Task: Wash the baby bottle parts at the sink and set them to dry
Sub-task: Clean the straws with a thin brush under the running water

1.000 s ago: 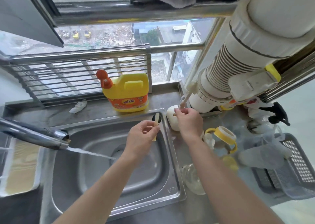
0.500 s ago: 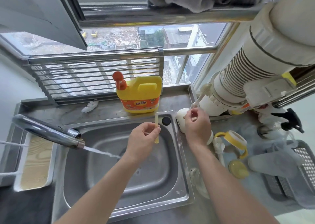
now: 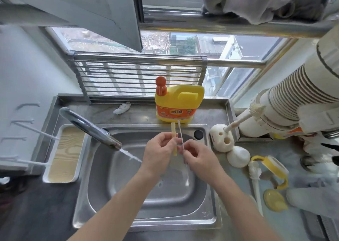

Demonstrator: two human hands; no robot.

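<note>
Over the steel sink (image 3: pixel 201 220), my left hand (image 3: pixel 159 152) pinches a short yellowish straw (image 3: pixel 173 130), held upright. Beside it my right hand (image 3: pixel 198 158) pinches a thin white straw brush (image 3: pixel 180 132), its wire running down past my fingers. The two hands nearly touch. The tap (image 3: pixel 89 128) on the left runs a thin stream of water toward my left wrist. On the counter to the right lie a yellow handled bottle collar (image 3: pixel 273 169), a white straw part (image 3: pixel 255 183) and a yellow lid (image 3: pixel 275 200).
A yellow detergent jug (image 3: pixel 178 103) stands behind the sink. A white brush holder (image 3: pixel 221 139) with a bottle brush (image 3: pixel 245 116) sits at the sink's right rim. A wood-bottomed tray (image 3: pixel 64 154) hangs at left. A grey drying basket (image 3: pixel 322 226) is at far right.
My right hand left the white brush holder with the thin brush and came in over the sink beside my left hand. The left hand kept holding the straw.
</note>
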